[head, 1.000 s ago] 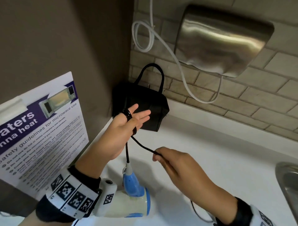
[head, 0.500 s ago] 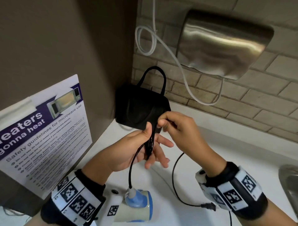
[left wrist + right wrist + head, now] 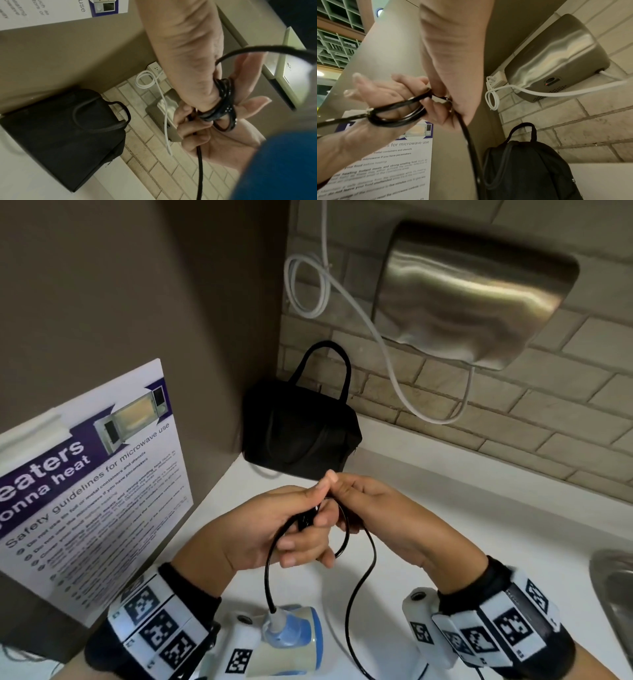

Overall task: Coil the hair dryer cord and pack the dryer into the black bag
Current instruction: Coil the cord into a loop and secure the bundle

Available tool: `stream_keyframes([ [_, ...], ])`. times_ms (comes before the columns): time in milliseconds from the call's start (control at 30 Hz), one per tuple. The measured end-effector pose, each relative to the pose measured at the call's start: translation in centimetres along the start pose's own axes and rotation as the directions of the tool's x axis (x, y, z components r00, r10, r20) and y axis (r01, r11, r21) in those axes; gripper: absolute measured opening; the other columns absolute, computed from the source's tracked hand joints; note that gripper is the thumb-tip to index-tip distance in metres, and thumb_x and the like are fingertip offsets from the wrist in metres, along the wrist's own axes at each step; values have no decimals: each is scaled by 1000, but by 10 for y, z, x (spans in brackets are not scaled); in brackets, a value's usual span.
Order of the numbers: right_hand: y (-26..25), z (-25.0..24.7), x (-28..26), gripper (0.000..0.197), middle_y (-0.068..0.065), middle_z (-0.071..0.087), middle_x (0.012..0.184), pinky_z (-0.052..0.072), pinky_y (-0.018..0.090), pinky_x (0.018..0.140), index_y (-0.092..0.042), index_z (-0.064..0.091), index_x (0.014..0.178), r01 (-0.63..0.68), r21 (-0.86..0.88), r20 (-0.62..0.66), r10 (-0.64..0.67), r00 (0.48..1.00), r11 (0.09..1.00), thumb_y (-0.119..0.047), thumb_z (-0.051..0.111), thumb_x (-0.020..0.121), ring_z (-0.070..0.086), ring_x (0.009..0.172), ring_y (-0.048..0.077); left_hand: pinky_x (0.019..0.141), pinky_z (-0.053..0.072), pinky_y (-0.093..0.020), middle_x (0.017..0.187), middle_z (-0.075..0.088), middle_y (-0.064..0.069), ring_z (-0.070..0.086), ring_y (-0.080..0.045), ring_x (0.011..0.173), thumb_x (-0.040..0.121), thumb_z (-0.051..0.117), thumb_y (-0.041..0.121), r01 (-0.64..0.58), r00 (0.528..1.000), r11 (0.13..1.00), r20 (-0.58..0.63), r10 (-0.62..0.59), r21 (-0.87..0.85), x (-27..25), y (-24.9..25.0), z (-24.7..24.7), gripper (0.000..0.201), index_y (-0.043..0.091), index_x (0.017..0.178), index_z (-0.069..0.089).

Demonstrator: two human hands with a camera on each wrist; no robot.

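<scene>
The blue and cream hair dryer (image 3: 294, 642) lies on the white counter (image 3: 479, 525) below my wrists. Its black cord (image 3: 359, 583) rises from the dryer's end and is wound in several turns round the fingers of my left hand (image 3: 274, 529); the coil (image 3: 223, 102) shows closest in the left wrist view. My right hand (image 3: 376, 508) meets the left hand's fingertips and pinches the cord there, with the loose length hanging down in a loop. The black bag (image 3: 301, 436) stands upright in the corner behind both hands, handles up. In the right wrist view the coil (image 3: 397, 116) wraps my left fingers.
A steel hand dryer (image 3: 479, 292) hangs on the brick wall, with a white cable (image 3: 342, 292) looping down from it. A microwave safety poster (image 3: 92, 481) leans on the brown panel at left. A sink rim (image 3: 613, 594) shows at the right edge.
My right hand came up from low over the counter, carried the cord to my left hand and added a turn. Both hands now sit together, a little lower than half a second ago.
</scene>
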State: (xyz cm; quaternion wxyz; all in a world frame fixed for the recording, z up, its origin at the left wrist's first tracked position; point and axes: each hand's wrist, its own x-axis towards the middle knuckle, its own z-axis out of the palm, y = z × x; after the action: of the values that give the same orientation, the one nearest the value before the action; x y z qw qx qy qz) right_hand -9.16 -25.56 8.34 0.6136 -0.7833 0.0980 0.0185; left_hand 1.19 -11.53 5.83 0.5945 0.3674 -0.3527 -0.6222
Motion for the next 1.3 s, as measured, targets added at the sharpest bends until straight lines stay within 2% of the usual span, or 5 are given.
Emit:
stream_keyframes([
  [433, 8, -11, 3, 38, 13, 49, 96, 38, 21, 65, -1, 49, 118, 50, -101, 97, -40, 994, 994, -31, 49, 95, 41, 82, 21, 58, 48, -22, 25, 25, 10, 26, -6, 23, 92, 49, 36, -153, 937, 985, -328, 121, -74, 8, -4, 10, 49, 19, 48, 37],
  [667, 3, -5, 5, 21, 19, 62, 92, 49, 53, 79, -7, 52, 102, 118, -384, 3, -126, 992, 916, -24, 55, 91, 58, 85, 35, 64, 49, -23, 27, 27, 8, 30, -8, 25, 89, 48, 39, -160, 911, 987, -386, 148, 2, 10, -5, 9, 46, 18, 49, 38],
  [833, 11, 6, 10, 4, -1, 62, 73, 50, 27, 65, -13, 48, 97, 97, -397, -219, -197, 956, 913, -16, 49, 96, 62, 68, 10, 78, 55, -24, 45, 33, 8, 36, -8, 42, 94, 50, 29, -259, 876, 965, -433, 212, -50, 12, -4, 9, 29, 12, 71, 45],
  [933, 14, 6, 15, 14, 1, 62, 74, 46, 28, 63, -14, 50, 95, 43, -436, -323, -201, 925, 899, -26, 45, 100, 62, 72, 17, 96, 50, -32, 55, 33, 7, 38, -8, 52, 101, 40, 21, -294, 848, 955, -472, 241, -41, 14, -6, 7, 26, 10, 80, 52],
  [1300, 29, 6, 24, 28, 8, 63, 77, 48, 37, 67, -13, 49, 94, 78, -646, -215, -279, 936, 759, -34, 33, 103, 59, 71, 22, 78, 44, -28, 51, 25, 8, 23, -8, 45, 103, 23, 30, -284, 844, 959, -479, 243, -14, 14, -4, 3, 40, 7, 81, 47],
])
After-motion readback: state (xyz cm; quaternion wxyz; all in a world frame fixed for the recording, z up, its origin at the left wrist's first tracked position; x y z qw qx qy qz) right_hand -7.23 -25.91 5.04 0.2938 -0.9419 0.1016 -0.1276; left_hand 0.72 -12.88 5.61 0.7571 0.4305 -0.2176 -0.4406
